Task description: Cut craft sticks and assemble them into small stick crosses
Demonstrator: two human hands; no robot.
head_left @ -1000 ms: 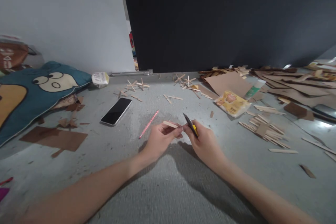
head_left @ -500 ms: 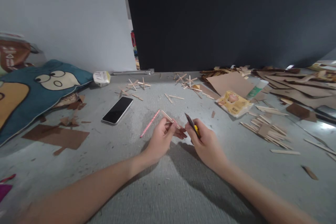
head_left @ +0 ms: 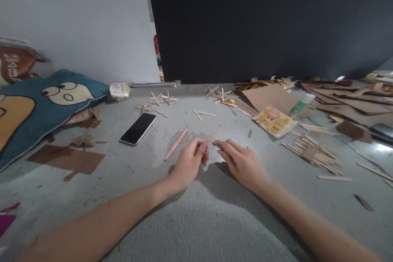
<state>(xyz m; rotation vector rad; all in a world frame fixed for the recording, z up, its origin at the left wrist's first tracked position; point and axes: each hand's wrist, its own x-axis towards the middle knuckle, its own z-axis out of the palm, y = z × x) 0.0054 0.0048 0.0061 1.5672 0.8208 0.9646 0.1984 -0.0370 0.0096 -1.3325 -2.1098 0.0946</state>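
Observation:
My left hand (head_left: 190,159) is closed, thumb against fingers, on a thin wooden stick (head_left: 212,132) that juts up and right and is blurred. Just to the right, my right hand (head_left: 244,161) is curled palm down round a utility knife (head_left: 216,145). Only a dark end of the knife shows past the fingers; the rest is hidden beneath them. The knife end points at the left fingertips; whether it touches the stick I cannot tell. A pink-and-white patterned pencil (head_left: 175,145) lies on the grey surface left of my left hand.
A phone (head_left: 138,129) lies to the left, before a blue pillow (head_left: 61,94) and cardboard scraps (head_left: 69,159). Joined sticks (head_left: 221,96) sit farther back. Right are a yellow packet (head_left: 274,121), a glue stick (head_left: 301,105) and a stick bundle (head_left: 310,153). A black panel (head_left: 260,24) stands behind.
My right hand has turned over, palm down, bringing the knife's end toward the left fingers and hiding its yellow part. The stick in my left hand has swung from pointing up-left to up-right.

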